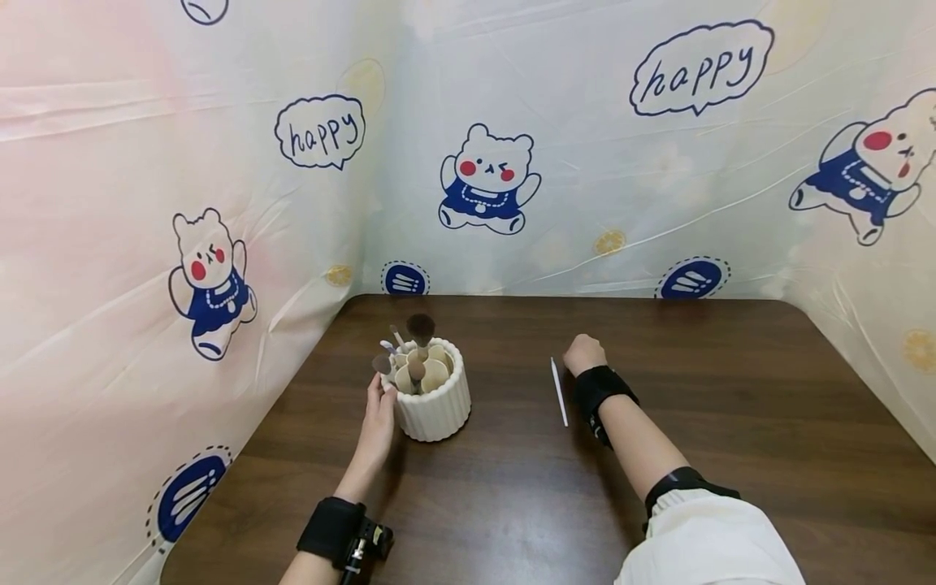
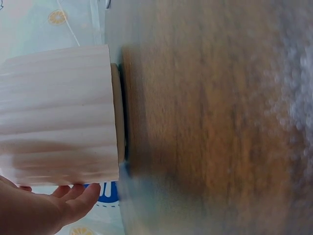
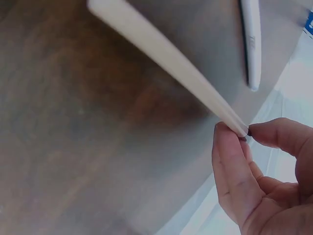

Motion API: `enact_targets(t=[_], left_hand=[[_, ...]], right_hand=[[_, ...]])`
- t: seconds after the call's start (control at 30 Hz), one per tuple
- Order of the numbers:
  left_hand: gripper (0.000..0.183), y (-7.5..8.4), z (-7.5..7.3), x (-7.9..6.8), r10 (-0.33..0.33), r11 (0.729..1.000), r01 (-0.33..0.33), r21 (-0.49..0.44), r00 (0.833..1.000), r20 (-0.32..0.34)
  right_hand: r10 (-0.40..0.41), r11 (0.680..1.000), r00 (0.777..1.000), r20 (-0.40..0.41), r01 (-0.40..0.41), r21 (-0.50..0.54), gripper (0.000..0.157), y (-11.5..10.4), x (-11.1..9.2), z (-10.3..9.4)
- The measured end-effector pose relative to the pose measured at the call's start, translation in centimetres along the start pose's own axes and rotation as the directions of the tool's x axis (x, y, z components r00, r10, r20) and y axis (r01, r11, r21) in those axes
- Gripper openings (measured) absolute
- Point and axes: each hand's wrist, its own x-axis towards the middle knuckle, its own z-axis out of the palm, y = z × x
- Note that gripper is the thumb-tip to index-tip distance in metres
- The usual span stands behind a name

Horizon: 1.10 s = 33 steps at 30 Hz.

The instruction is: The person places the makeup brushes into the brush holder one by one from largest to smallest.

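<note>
A ribbed white brush holder (image 1: 435, 414) stands upright on the table, makeup brushes poking out of its round compartments. Against its left side rests my left hand (image 1: 377, 418); in the left wrist view, the fingers (image 2: 73, 205) lie along the ribbed wall. My right hand (image 1: 585, 355) is low over the table, right of the holder. In the right wrist view it pinches one end of a slim white stick (image 3: 166, 58), resembling a brush handle, between thumb and fingertips. A bit of dark shows at the pinched end. Beside that hand lies a second slim white stick (image 1: 559, 392).
The brown wooden table (image 1: 497, 504) has rounded back corners. Around its back and sides hangs a pale curtain (image 1: 578, 162) printed with bears and the word happy. A big dark brush (image 1: 421, 327) rises highest from the holder.
</note>
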Motion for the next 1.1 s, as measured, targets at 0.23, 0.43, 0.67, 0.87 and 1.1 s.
enact_targets(t=[0.23, 0.43, 0.67, 0.87, 1.1], left_hand=[[0.062, -0.1, 0.0, 0.1, -0.002, 1.000, 0.002, -0.001, 1.000, -0.005], [0.061, -0.3, 0.0, 0.2, 0.005, 1.000, -0.005, -0.001, 1.000, -0.013], [0.061, -0.1, 0.0, 0.0, 0.000, 1.000, 0.000, -0.008, 1.000, -0.003], [0.061, 0.1, -0.1, -0.2, 0.009, 1.000, -0.009, -0.008, 1.000, -0.006], [0.060, 0.0, 0.0, -0.2, 0.019, 1.000, -0.019, -0.009, 1.000, -0.008]], right_hand=[[0.022, 0.999, 1.000, 0.003, -0.022, 0.038, 0.024, -0.4, 0.6, -1.3], [0.019, 0.997, 0.997, -0.075, -0.013, 0.076, 0.029, -0.4, 1.2, -2.3], [0.031, 0.969, 0.973, -0.230, 0.027, 0.247, 0.027, -0.6, 1.6, -2.9], [0.007, 0.909, 0.950, -0.311, 0.123, 0.397, 0.026, -1.7, 1.6, -3.3], [0.015, 0.831, 0.929, -0.369, 0.193, 0.521, 0.029, -3.6, 1.8, -3.4]])
